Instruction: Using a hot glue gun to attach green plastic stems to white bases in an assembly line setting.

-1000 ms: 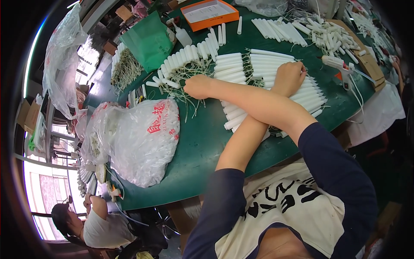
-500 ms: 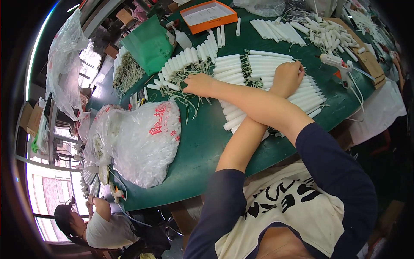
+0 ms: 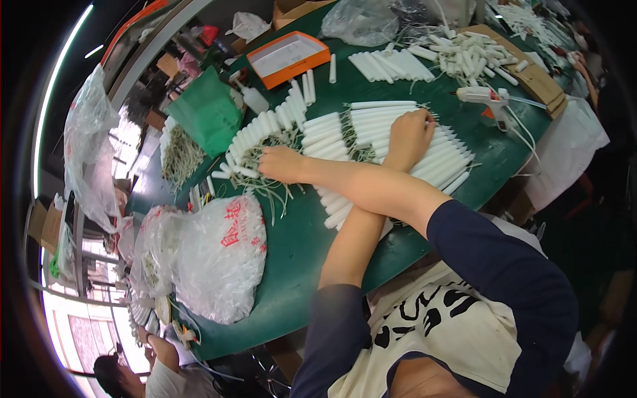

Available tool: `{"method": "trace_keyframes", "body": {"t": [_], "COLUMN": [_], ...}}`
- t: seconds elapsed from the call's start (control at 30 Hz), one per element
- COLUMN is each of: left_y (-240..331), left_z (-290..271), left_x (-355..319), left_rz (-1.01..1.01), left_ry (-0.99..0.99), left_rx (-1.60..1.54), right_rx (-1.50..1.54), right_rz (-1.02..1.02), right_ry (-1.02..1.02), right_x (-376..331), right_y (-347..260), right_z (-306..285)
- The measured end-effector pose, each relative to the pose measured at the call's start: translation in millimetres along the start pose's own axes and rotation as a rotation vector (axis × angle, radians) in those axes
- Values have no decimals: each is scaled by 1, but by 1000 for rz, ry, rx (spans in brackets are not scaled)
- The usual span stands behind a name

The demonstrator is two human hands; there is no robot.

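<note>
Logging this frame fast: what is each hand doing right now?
Left hand: palm down, flat on the rows of white tubes, holding nothing.
Right hand: crossed over, resting on the green stems; grip cannot be told.

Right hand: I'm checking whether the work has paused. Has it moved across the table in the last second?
No. The right hand still rests at the left end of the white tube rows; only the camera shifted.

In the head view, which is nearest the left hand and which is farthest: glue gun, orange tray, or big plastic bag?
From the left hand, resting on the white sticks:
1. Glue gun, just beyond it on the right.
2. Orange tray, at the table's far edge.
3. Big plastic bag, near left corner.
</note>
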State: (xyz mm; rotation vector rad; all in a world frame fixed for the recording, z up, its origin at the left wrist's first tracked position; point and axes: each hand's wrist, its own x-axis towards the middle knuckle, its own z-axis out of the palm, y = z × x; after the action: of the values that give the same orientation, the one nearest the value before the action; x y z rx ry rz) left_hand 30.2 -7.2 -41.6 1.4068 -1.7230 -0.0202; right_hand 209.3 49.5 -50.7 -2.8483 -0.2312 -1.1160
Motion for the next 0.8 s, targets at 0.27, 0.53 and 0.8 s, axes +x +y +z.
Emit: {"method": "trace_keyframes", "body": {"t": [0.27, 0.53, 0.8], "left_y": [2, -5, 2], "left_z": [-1, -5, -21], "left_x": [4, 8, 12], "left_rz": [-57, -23, -78], "left_ry": [-87, -99, -188], "left_rx": [-13, 6, -29], "right_rx": [388, 190, -91], "right_rz": [88, 428, 580], "right_ry": [226, 314, 88], "right_x": [9, -122, -214], "right_y": [1, 36, 64], "right_z": [-155, -290, -296]}}
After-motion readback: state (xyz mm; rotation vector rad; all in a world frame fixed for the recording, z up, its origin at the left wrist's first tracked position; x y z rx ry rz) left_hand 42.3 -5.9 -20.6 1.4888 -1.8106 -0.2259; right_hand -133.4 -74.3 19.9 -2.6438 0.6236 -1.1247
